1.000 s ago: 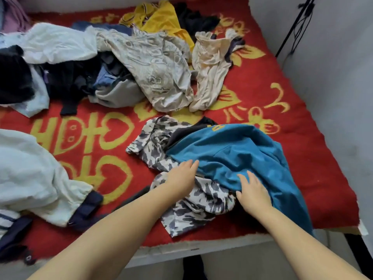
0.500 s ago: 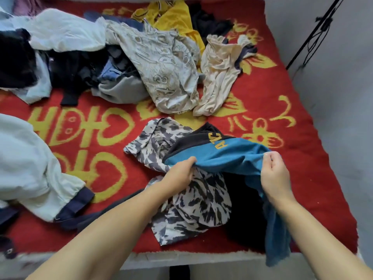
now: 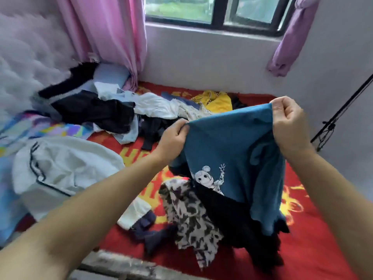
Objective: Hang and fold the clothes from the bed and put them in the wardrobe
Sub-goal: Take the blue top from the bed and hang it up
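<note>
A teal blue shirt (image 3: 228,146) with a black lower part and a small cartoon print hangs in the air over the bed. My left hand (image 3: 173,136) pinches its upper left edge and my right hand (image 3: 288,122) grips its upper right edge, so the cloth is stretched between them. Below it a black-and-white camouflage garment (image 3: 187,217) lies on the red blanket (image 3: 314,245). A white jacket with dark trim (image 3: 66,172) lies to the left. Further back sits a heap of black, white and yellow clothes (image 3: 153,110).
The bed's near edge (image 3: 121,265) runs along the bottom. A padded headboard (image 3: 26,63) stands at the left, pink curtains (image 3: 109,35) and a window (image 3: 212,11) at the back. A black stand (image 3: 339,120) leans against the right wall.
Both hands took hold of the blue shirt and raised it off the bed, spreading it out. The camera tilted up, so the window and curtains came into view.
</note>
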`<action>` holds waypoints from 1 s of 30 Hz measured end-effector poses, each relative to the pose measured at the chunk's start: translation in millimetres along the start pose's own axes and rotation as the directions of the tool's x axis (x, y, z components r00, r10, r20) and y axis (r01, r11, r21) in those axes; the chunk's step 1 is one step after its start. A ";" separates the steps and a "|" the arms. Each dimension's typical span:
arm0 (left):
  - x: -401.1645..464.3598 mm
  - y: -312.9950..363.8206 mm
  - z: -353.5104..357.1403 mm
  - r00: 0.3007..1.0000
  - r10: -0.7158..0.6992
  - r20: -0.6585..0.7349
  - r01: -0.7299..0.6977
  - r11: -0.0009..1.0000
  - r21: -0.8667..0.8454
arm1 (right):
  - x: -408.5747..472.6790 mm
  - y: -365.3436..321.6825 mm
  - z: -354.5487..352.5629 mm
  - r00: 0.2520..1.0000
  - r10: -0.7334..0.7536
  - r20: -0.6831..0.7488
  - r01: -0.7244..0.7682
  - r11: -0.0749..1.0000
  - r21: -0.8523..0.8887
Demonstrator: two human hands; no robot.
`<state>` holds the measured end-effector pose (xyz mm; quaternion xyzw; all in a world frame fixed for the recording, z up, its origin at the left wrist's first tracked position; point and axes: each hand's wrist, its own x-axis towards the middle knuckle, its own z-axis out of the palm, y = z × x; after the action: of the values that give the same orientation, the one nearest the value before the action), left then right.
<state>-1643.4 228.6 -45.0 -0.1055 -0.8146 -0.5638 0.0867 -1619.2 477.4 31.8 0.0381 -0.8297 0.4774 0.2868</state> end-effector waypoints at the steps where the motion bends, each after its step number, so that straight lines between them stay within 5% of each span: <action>1: -3.1 13.1 -29.2 0.997 0.004 -0.077 -0.005 1.000 -0.018 | -1.1 -28.5 11.4 1.000 -0.025 0.012 0.025 0.999 0.046; 5: -40.7 65.7 -162.2 0.970 0.078 -0.229 -0.082 0.997 -0.008 | -15.9 -151.4 59.9 0.996 -0.084 0.014 0.078 0.970 0.229; 8: -104.5 89.9 -263.4 0.984 0.158 -0.078 -0.152 0.985 0.076 | -37.0 -240.1 95.4 0.992 -0.125 -0.005 0.117 0.916 0.383; 12: -193.9 82.0 -370.2 0.996 0.054 0.070 -0.081 0.888 0.453 | -81.7 -348.4 158.0 0.972 -0.221 0.081 0.146 0.835 0.531; 16: -270.7 45.6 -459.4 0.982 -0.184 -0.050 0.168 0.710 0.684 | -131.7 -443.2 212.6 0.951 -0.229 0.208 -0.004 0.662 0.750; 19: -336.6 18.5 -519.4 0.921 -0.319 -0.223 0.388 0.712 0.585 | -150.6 -494.2 238.2 0.930 -0.243 0.276 -0.111 0.530 0.841; 23: -409.4 23.7 -558.0 0.760 -0.443 -0.475 0.578 0.794 0.185 | -169.2 -527.8 281.5 0.922 -0.236 0.309 -0.167 0.477 0.863; 27: -470.7 58.6 -577.3 0.677 -0.383 -0.629 0.497 0.868 0.007 | -209.4 -541.6 345.3 0.853 -0.298 0.429 -0.107 0.705 0.701; 30: -492.5 90.4 -582.2 0.658 -0.336 -0.674 0.371 0.923 -0.099 | -247.6 -540.6 378.6 0.645 -0.445 0.621 0.116 0.860 0.497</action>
<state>-1132.0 -322.3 111.5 0.2702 -0.7434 -0.5492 0.2695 -1397.2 -175.6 177.6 0.4124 -0.7367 0.5358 -0.0030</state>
